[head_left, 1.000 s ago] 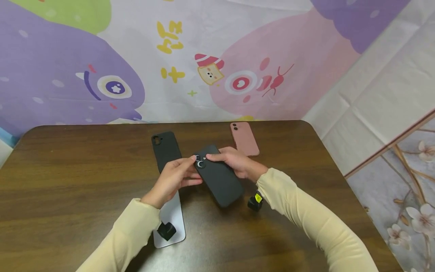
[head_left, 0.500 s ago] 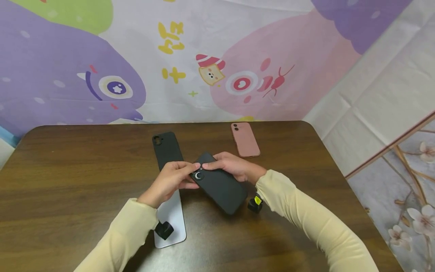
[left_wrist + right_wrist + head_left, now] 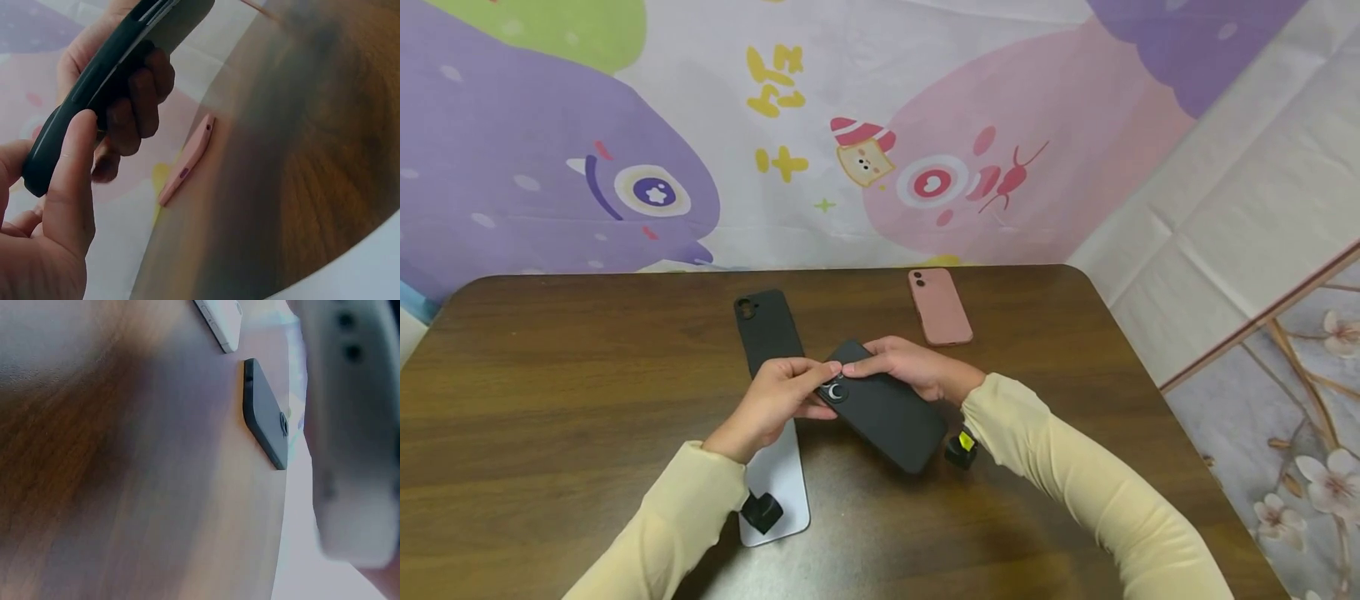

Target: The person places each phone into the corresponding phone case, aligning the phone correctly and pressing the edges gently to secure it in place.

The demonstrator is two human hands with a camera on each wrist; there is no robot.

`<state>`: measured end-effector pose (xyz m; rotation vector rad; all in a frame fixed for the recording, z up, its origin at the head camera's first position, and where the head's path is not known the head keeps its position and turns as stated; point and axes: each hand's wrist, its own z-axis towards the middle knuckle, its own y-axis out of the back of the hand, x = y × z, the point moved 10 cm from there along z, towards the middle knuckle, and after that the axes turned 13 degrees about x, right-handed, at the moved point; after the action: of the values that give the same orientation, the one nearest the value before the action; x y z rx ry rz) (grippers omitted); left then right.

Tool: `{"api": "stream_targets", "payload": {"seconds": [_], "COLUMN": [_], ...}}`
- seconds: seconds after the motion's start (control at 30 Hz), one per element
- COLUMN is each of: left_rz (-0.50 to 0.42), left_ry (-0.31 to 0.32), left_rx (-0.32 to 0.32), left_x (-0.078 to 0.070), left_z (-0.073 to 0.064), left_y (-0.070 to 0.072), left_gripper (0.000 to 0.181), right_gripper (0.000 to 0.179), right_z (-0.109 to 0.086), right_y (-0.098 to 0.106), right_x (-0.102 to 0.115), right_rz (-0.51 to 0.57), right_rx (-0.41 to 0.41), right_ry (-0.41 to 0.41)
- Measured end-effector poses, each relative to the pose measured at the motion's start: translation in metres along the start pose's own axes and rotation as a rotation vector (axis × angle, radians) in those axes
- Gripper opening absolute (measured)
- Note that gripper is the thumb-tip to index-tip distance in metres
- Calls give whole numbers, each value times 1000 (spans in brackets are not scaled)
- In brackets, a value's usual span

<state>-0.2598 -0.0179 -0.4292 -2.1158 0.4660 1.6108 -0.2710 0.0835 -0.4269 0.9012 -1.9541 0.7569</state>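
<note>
A phone in a black case (image 3: 887,421) is held above the table, its back with the camera rings facing up. At the camera end, my left hand (image 3: 771,404) pinches the corner, thumb on top and fingers beneath. My right hand (image 3: 917,368) grips the far long edge, its thumb laid across the back close to the left thumb. In the left wrist view a thin pale line runs along the edge of the black case (image 3: 84,90), and the right hand's fingers (image 3: 144,94) curl under it. The camera rings are partly covered by the thumbs.
On the brown table (image 3: 587,400), a black phone case (image 3: 769,325) lies beyond the left hand. A silver-white phone (image 3: 782,479) lies below it, partly under the left wrist. Back right is a pink phone (image 3: 942,307). A printed cloth (image 3: 820,233) hangs behind the table.
Over the last second the held phone's camera end has come down toward me and slightly left. The two thumbs have drawn closer together. The things on the table stay put.
</note>
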Motion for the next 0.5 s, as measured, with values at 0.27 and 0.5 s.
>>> {"api": "stream_targets", "payload": {"seconds": [0.27,0.5], "left_rz": [5,8], "left_ry": [-46,-50], "left_rx": [-19,-69], "left_x": [-4,-7], "left_z": [-2,-8], "left_y": [-1,7], "left_gripper": [34,37], "right_gripper": [42,27], "right_z": [0,-6], "right_y": [3,12], "right_x": [1,0], "right_rz": [-11,-26], "right_rx": [5,-26], "right_ry": [3,24]}}
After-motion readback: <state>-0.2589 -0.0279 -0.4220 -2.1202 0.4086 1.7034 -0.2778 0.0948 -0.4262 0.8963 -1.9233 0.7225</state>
